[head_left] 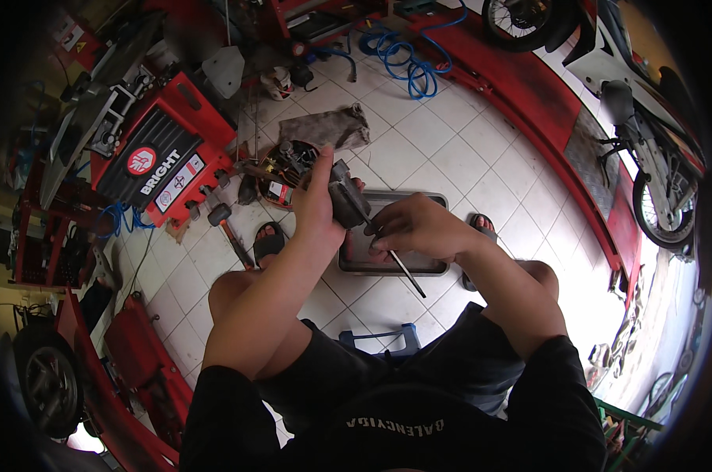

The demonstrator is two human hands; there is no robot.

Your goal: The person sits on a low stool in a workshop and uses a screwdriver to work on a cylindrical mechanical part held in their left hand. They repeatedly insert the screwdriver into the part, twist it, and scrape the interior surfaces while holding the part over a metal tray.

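One dark block (pixel 349 201) in the left hand's (pixel 315 206) grip, one rod (pixel 408 274) in the right hand's (pixel 420 228).

We note that the left hand (pixel 318 203) covers part of the block (pixel 348 197), and the right hand (pixel 420 228) hides a stretch of the rod (pixel 408 277). The tray (pixel 433 270) is partly obscured. Shorts (pixel 332 360) conceal most of the stool (pixel 411 338); the top edge crops a wheel (pixel 521 16).
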